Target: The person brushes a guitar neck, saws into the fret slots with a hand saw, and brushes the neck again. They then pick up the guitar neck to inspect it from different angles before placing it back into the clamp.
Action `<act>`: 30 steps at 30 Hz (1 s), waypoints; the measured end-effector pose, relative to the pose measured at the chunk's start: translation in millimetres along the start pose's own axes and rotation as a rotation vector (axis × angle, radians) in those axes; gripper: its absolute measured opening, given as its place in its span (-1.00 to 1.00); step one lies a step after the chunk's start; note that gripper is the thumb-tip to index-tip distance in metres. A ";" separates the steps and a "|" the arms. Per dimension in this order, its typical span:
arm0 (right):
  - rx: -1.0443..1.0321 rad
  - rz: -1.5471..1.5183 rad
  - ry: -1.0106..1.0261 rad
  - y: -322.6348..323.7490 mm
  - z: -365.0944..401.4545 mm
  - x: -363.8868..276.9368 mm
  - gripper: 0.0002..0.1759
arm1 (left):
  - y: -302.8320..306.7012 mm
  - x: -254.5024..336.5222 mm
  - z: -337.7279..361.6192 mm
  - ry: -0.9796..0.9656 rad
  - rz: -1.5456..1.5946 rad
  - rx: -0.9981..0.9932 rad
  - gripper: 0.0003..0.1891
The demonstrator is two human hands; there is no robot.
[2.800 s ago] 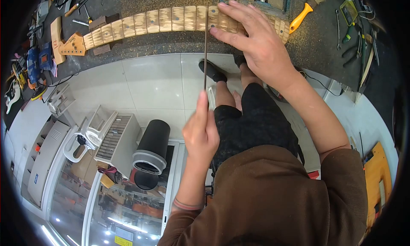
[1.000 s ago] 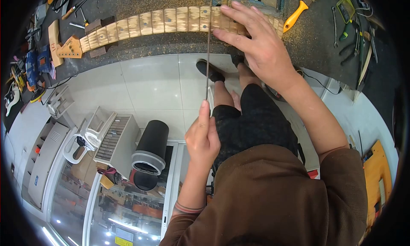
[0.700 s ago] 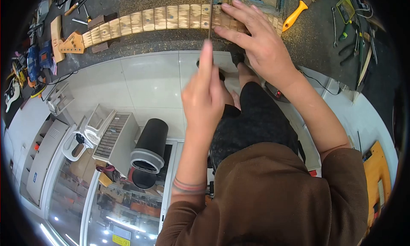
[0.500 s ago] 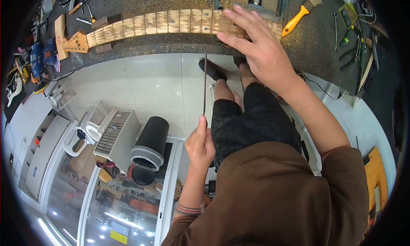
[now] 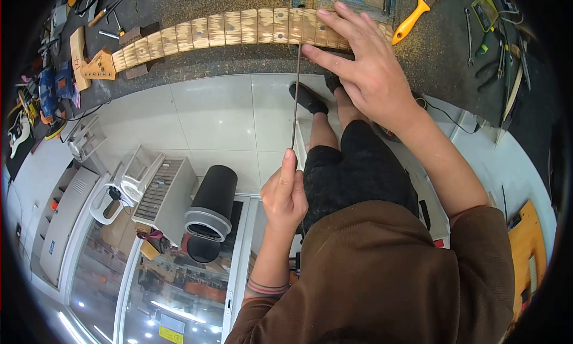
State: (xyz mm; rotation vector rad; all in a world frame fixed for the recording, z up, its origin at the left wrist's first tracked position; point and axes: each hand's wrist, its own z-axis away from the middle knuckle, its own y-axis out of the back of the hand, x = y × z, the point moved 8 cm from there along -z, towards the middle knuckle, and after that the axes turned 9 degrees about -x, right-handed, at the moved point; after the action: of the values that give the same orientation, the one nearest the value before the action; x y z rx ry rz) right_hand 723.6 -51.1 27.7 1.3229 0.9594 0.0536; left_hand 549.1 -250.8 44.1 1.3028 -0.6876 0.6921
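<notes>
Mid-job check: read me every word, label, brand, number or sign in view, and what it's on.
No text is clearly readable.
Red marks on the pale wooden block: too small.
Small blue label on the long off-white cabinet: too small.
Yellow rectangular sticker on the white-framed glass door: too blurred.
Pale, dark-streaked wooden guitar neck: no lettering made out.

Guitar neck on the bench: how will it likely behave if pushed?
The guitar neck looks wooden, so it is probably stiff. Being long and slim, it may swing if pushed at the headstock, since the right hand rests only near the other end.
</notes>
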 end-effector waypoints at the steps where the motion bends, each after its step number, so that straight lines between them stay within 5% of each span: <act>1: 0.003 -0.002 0.002 -0.3 0.1 0.0 -0.25 | -0.4 -0.1 -0.2 -0.005 0.004 0.007 -0.34; 11: 0.004 -0.020 0.010 2.3 0.4 0.2 -0.29 | -1.0 -0.4 -4.8 0.049 0.036 -0.021 -0.34; 18: 0.020 -0.038 0.023 11.0 -0.8 -3.1 -0.37 | -6.0 25.3 -144.2 0.072 0.057 -0.025 -0.44; 21: -0.033 -0.087 -0.013 13.0 -3.2 0.5 -0.50 | -7.4 33.4 -146.7 -0.036 0.015 0.044 -0.46; 25: -0.077 -0.083 -0.047 13.2 -2.5 -2.2 -0.47 | -5.1 11.0 -38.1 -0.020 -0.023 0.058 -0.32; 30: -0.041 -0.085 -0.012 6.8 0.4 3.8 -0.46 | -2.1 22.7 -92.7 0.009 0.018 0.040 -0.32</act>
State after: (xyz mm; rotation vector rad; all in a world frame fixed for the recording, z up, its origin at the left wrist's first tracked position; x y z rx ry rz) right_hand 729.4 -47.4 31.2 1.2424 0.9989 -0.0002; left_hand 570.6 -157.9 48.1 1.3307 -0.6816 0.7297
